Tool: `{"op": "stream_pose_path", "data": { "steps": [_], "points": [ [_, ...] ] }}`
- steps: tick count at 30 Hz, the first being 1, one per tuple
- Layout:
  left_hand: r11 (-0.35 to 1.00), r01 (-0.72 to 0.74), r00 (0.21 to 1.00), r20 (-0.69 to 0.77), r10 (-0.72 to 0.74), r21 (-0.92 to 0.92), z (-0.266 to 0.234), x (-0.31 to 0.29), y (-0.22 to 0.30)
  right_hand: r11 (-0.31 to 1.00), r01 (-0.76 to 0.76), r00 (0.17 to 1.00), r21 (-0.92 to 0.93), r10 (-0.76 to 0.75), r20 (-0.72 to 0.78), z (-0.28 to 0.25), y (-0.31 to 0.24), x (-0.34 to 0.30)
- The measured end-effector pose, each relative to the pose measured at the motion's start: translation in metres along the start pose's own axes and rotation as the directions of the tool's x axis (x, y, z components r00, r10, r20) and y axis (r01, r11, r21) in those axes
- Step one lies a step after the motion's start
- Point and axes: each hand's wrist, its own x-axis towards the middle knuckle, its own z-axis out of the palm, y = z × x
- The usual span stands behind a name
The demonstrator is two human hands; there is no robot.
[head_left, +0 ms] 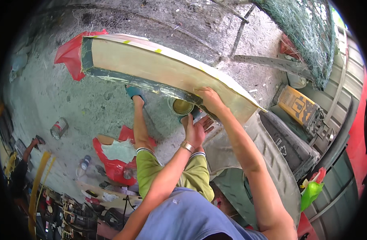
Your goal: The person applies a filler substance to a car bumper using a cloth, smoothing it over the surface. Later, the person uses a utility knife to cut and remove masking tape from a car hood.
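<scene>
A long, shallow, box-like panel (135, 60) lies slantwise ahead of me, its inner face pale beige and its near rim dark grey and scuffed. My right hand (209, 100) is closed over the near rim, fingertips on the beige face. Below that rim is my left hand (196, 131), palm turned up and fingers apart, with a metal band (187, 146) on the wrist. Just beyond its thumb stands a round can (182, 107) with yellowish-brown content. Whether the left hand touches the can cannot be made out.
Red plastic sheeting (115, 160) and a used tin (58, 128) lie on the stained concrete floor at left. To the right are a grey moulded shell (267, 172), a yellow rectangular can (297, 104) and tangled green netting (307, 36). Another person (21, 176) is at far left.
</scene>
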Motion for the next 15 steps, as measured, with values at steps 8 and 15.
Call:
{"op": "stream_pose_path", "data": {
  "steps": [8,15],
  "points": [
    [0.983,0.037,0.999,0.034,-0.031,-0.182,-0.006,0.003,-0.004,0.809,0.173,0.912,-0.561,0.083,0.401,-0.017,-0.005,-0.017],
    [0.996,-0.018,0.995,-0.096,0.010,-0.083,0.015,0.002,-0.001,0.889,0.020,0.973,-0.458,0.087,0.212,-0.065,-0.032,-0.087]
  ]
}}
